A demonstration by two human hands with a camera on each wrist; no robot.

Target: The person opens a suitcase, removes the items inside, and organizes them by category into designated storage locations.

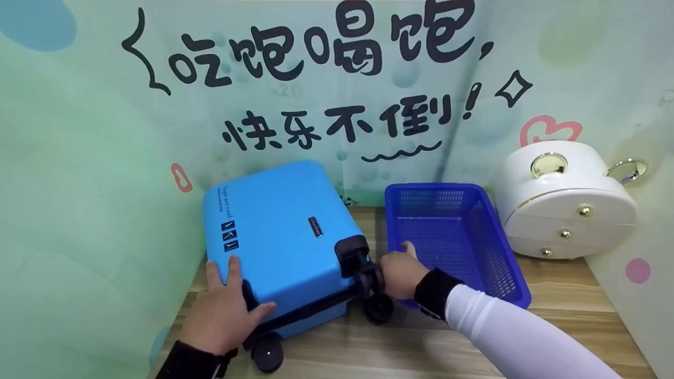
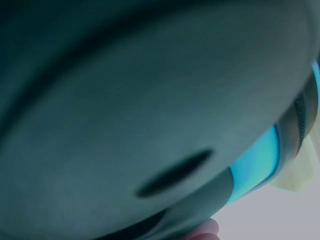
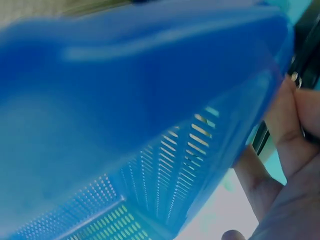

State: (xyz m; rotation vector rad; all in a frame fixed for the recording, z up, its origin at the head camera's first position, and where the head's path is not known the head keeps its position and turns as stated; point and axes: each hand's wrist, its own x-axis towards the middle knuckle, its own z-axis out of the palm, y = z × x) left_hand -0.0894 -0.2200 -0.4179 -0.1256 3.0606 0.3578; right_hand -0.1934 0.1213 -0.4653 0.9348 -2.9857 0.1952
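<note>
A bright blue hard-shell suitcase point(image 1: 279, 221) lies on its side, tilted, with its black wheels toward me. My left hand point(image 1: 221, 310) rests on its lower left corner, fingers straight across the blue face and the thumb along the lower edge. Close up in the left wrist view is a dark rounded wheel point(image 2: 165, 115), with a fingertip at the bottom edge. At the right corner my right hand point(image 1: 403, 273) holds the black caster wheel point(image 1: 371, 279) with bent fingers. In the right wrist view its fingers point(image 3: 287, 130) sit between the basket wall and the suitcase; the wheel itself is mostly hidden there.
A dark blue plastic basket point(image 1: 500, 247) with perforated walls stands directly right of the suitcase, beside the right hand. Farther right is a white rounded drawer box point(image 1: 574, 216) with gold knobs. Printed walls point(image 1: 95, 184) enclose the wooden surface point(image 1: 421, 347) on the left, back and right.
</note>
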